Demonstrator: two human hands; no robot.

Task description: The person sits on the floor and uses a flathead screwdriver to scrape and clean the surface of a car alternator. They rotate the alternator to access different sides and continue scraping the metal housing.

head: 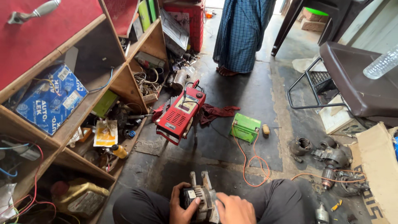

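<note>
I am holding an alternator (202, 198) low over my lap, between my knees, its two mounting lugs pointing away from me. My left hand (181, 207) is wrapping the dark rear housing, fingers curled around it, thumb pressing near a small pale label. My right hand (235, 210) is cupping the ribbed metal body from the other side, closed against it. Judging by the cast casing, it is heavy and rigid, likely greasy; I am reckoning the safest hold is around the body with both hands, not by the lugs.

Past my knees, an orange wire (253, 164) is looping across the dark floor to a small green battery (245, 127). Left of that, a red box-shaped tester (181, 113) is standing on thin legs, a pale panel on its top face, a dark red rag (215, 112) lying beside it.

On the wooden shelves (87, 110) at my left, a blue carton (50, 99) with white labels is sitting tilted in a compartment; lower down, a yellow-and-white packet (105, 133) is leaning beside a small yellow bottle (119, 151). A cardboard flap (377, 166) with dark lettering is lying at far right, near greasy motor parts (333, 159). A person in a blue checked cloth (240, 33) is standing beyond, barefoot.
</note>
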